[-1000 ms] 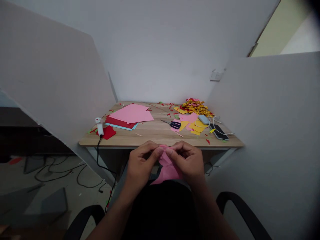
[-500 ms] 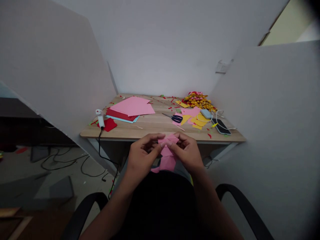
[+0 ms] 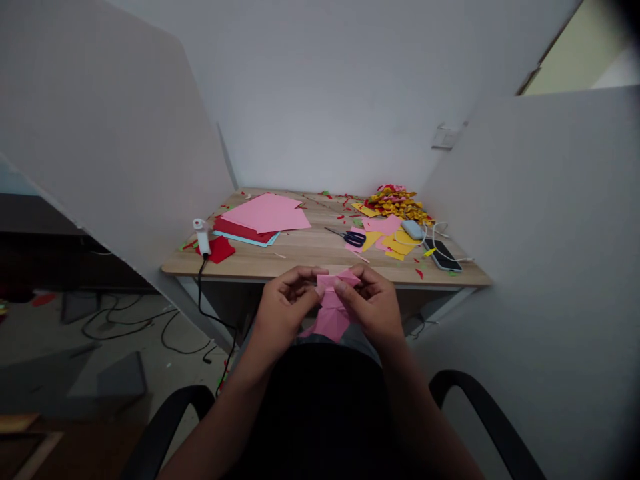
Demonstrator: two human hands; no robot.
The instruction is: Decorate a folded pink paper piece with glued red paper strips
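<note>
Pink folded paper (image 3: 333,321) is lower center of the frame, top end pinched by left hand (image 3: 279,312) and right hand (image 3: 380,312), thumbs in front, fingers curled behind, probably so the creases don't pop open. Scissors (image 3: 354,239) sit mid-frame, I guess to free both hands. Paper's creased, pointy up top, narrower mid-length.

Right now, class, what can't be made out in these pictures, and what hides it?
All in the head view:
Right hand: some fingertips, behind the held pink paper.
Red sheets: largely covered by large pink sheets.
Phone: screen too dark and small.
Chair armrests: cut off by the bottom edge.
</note>
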